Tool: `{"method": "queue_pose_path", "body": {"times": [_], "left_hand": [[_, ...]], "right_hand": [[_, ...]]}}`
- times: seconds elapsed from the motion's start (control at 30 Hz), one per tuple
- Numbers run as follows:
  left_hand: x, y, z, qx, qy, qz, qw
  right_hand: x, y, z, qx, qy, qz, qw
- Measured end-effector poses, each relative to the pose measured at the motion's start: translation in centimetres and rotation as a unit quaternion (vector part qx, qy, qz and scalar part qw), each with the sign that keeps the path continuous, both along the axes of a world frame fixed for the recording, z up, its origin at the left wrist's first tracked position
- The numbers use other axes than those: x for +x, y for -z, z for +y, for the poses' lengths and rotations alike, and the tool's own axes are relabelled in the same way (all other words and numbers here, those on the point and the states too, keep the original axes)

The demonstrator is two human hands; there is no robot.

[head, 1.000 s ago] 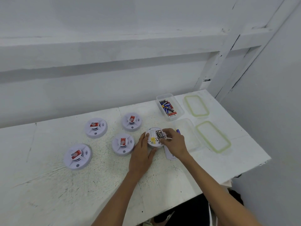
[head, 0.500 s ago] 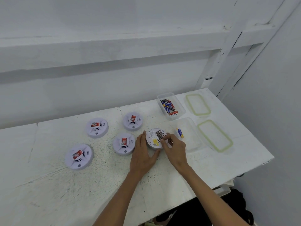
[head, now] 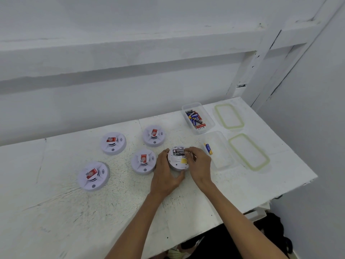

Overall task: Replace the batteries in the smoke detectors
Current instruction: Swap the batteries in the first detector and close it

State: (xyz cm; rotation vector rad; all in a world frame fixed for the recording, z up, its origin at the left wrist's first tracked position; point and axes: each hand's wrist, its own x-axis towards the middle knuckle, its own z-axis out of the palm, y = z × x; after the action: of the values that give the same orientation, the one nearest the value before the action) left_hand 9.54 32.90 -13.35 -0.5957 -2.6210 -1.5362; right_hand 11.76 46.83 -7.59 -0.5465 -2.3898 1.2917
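A white smoke detector lies upside down on the white table, its battery bay showing black batteries and a yellow sticker. My left hand cups its left and front rim. My right hand rests over its right side, fingertips on the batteries. Several more detectors with red labels lie face up to the left: one beside my left hand, one behind it, one and one farther left.
A clear box of batteries stands at the back right. Nearer, a second clear box holds one blue and yellow battery. Two green-rimmed lids lie to their right. The table's right edge drops off beyond them.
The open detector has been turned, so its batteries now sit at the far side. My right hand has shifted from the bay's near edge to over the right rim.
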Motion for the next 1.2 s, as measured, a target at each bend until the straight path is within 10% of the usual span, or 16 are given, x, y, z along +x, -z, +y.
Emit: {"method": "queue_pose_path", "body": {"times": [0.47,1.2], "left_hand": [[-0.1,-0.1,-0.2,-0.041,-0.015,0.034,0.998],[0.3,-0.8,0.2,-0.039,-0.027,0.05,0.998]], "right_hand": [[0.6,1.7,-1.7,0.245,-0.085,-0.032,0.965],[3.9,2.9,0.8,0.137,-0.024,-0.114,0.984]]}}
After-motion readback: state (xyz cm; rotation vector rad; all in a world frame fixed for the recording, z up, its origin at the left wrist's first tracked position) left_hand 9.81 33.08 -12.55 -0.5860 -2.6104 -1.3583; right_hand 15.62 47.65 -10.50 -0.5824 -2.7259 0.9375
